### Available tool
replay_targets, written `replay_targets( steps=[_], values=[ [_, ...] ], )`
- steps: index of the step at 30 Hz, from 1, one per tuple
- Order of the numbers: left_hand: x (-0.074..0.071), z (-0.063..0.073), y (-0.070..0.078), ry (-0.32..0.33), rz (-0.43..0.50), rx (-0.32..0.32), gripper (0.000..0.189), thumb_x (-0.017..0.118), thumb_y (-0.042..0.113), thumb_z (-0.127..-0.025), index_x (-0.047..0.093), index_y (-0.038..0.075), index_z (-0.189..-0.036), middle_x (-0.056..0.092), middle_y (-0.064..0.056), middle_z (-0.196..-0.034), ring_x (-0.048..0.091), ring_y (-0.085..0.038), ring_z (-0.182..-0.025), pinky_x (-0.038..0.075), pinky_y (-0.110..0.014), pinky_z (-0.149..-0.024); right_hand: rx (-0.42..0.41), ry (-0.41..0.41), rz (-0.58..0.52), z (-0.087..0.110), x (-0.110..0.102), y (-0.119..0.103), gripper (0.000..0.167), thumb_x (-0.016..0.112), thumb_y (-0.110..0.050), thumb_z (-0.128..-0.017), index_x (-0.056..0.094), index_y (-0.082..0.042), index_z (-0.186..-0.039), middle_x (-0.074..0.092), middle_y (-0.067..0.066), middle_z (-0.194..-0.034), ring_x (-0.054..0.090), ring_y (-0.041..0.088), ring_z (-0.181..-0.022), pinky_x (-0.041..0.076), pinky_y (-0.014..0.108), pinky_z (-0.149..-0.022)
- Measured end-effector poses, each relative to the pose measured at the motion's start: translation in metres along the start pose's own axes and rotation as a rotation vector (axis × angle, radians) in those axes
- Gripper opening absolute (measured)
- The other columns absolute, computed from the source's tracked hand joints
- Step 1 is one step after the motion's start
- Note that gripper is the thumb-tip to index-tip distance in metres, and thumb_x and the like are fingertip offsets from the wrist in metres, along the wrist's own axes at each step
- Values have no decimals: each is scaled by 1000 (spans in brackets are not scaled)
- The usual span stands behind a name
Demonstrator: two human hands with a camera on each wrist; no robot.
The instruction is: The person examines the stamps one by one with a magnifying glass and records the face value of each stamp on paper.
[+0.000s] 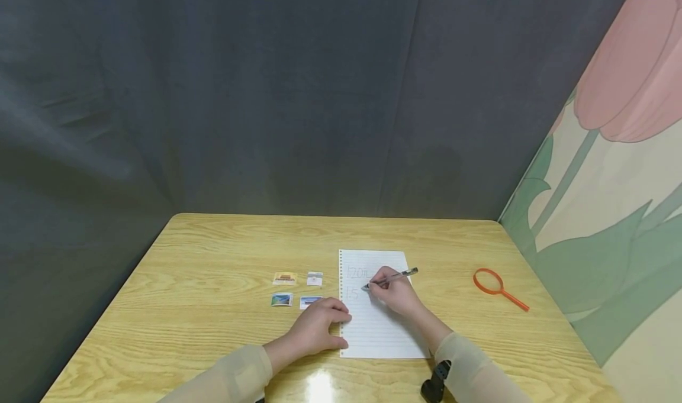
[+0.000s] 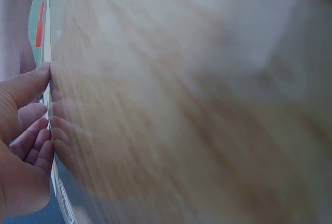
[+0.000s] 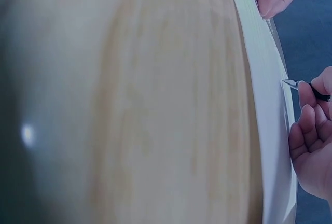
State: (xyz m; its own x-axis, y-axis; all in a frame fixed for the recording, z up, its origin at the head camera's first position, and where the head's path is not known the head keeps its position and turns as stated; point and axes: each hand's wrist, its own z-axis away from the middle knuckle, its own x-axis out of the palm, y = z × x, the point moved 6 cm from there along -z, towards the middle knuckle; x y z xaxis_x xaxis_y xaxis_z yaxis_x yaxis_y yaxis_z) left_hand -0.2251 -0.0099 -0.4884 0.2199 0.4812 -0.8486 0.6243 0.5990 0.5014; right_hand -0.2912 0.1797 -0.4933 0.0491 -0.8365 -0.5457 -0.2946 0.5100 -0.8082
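A lined sheet of paper (image 1: 380, 341) with punched holes down its left side lies on the table. My right hand (image 1: 398, 296) pinches a pen (image 1: 402, 274), its tip on the paper beside a second row of handwritten marks. The first row reads something like 120 with another character. In the right wrist view, the pen tip (image 3: 290, 83) shows past the curled fingers. My left hand (image 1: 319, 326) rests at the sheet's left edge, thumb and fingers spread apart. It partly covers a small blue-and-white picture card (image 1: 309, 301), stamp-like in size.
Close by lie a yellow card (image 1: 285, 279), a pale card (image 1: 314, 279) and a blue-green card (image 1: 281, 299). An orange magnifying glass (image 1: 514, 300) lies at the right of the wooden table (image 1: 213, 255). Behind hangs a dark curtain (image 1: 298, 95); a flower-patterned wall (image 1: 618, 213) stands right.
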Motion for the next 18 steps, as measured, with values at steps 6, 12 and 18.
replay_targets(
  steps=[6,12,18],
  values=[
    [0,0,0,3,0,7,48,88,28,-74,74,8,-116,63,3,-117,57,-17,-111,47,-32,-99,-1,-51,12,2,3,1,7,71,-3,-83,64,-5,-84,58,-5,-70,49,8,-62,41,19,-54],
    [0,0,0,-2,-7,5,48,88,29,-74,74,8,-116,63,3,-118,56,-17,-112,46,-33,-100,-46,-109,14,7,4,0,11,71,-2,-82,62,-9,-82,55,-5,-68,47,7,-60,39,18,-51],
    [0,0,0,3,-9,5,48,87,30,-75,74,7,-115,64,3,-117,56,-17,-111,47,-33,-99,-24,-104,14,9,-2,4,11,70,-1,-83,62,-9,-81,55,-4,-68,47,8,-58,38,18,-48]
  ],
)
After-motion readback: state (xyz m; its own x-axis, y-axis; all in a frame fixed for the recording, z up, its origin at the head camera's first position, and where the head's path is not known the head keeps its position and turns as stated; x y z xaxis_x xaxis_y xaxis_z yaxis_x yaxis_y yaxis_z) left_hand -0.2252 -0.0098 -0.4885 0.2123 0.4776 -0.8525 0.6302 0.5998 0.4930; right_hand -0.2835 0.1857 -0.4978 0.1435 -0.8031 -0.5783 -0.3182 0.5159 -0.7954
